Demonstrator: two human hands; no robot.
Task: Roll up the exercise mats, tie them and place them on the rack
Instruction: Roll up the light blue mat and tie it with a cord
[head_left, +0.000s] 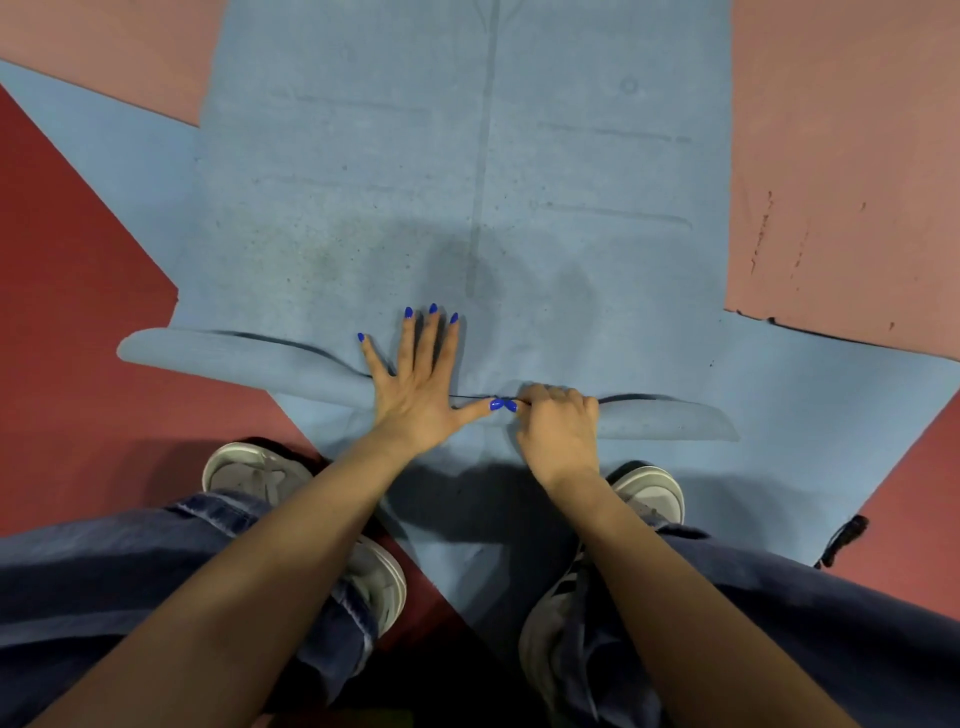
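A light blue exercise mat (467, 171) lies flat on the floor, stretching away, its near end curled into a narrow, low roll (234, 358).

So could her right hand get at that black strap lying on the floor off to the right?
Probably not just now: the right hand is curled on the mat's rolled edge, and the black strap lies beyond her right leg.

The mat (467, 182) runs off the top edge. The right hand (558, 431) hides its own fingertips and part of the roll (234, 358).
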